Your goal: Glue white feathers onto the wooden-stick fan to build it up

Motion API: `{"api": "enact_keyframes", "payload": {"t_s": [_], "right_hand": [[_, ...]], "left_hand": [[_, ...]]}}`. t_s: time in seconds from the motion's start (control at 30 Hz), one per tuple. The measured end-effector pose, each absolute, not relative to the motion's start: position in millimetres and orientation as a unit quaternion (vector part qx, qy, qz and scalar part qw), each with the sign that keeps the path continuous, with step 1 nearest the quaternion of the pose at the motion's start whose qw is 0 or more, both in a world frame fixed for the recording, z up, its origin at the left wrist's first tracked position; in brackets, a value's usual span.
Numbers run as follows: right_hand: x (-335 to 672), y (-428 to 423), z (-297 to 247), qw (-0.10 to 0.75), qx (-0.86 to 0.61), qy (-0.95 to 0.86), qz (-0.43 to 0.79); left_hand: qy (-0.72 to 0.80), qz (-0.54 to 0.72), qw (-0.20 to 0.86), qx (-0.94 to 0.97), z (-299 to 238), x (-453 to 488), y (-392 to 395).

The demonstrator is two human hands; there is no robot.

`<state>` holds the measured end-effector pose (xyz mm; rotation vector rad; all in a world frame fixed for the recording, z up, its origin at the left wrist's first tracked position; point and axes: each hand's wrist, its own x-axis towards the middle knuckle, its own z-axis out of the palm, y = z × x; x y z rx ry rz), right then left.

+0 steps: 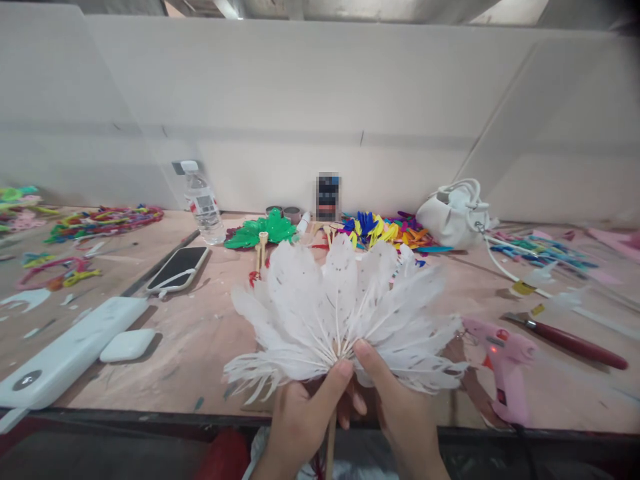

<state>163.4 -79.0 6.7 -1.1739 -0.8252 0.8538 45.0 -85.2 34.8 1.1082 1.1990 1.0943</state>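
Held item, nearest the lens: white feather fan, spread upright over the near edge of the table, feathers gathered at a wooden stick that runs down between the hands.
Left hand: fingers curled shut about the stick, thumb pressed on the feather base.
Right hand: closed on the same base from the other side, thumb laid next to the left thumb.

Table, left to right:
- coloured strands, far left, heaped;
- white power bank, flat at the near edge, white earbud case just beside it;
- phone, screen up;
- water bottle, upright near the back wall;
- green feather fan, lying behind the white one;
- coloured feathers, loose pile;
- white bag;
- pink glue gun, just right of the right hand;
- red-handled knife, beyond the gun.
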Motion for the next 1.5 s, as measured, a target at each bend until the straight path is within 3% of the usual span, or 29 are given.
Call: {"api": "enact_keyframes", "payload": {"t_s": [0.2,0.93,1.2,1.5], "right_hand": [[162.4,-80.8,11.8,0.628,-0.561,-0.387,0.376],[156.8,-86.7,23.1,0.624,-0.543,-0.454,0.331],[151.3,-91.0,29.1,0.612,-0.580,-0.429,0.324],[165.7,-81.5,-5.6,0.638,-0.572,-0.359,0.370]], "left_hand": [[0.541,0.495,0.498,0.463,32.9,52.2,-87.0],[0.633,0.501,0.335,0.486,28.1,52.6,-91.3],[0.655,0.490,0.348,0.457,36.3,57.7,-94.6],[0.570,0.493,0.485,0.442,35.7,55.6,-90.5]]}}
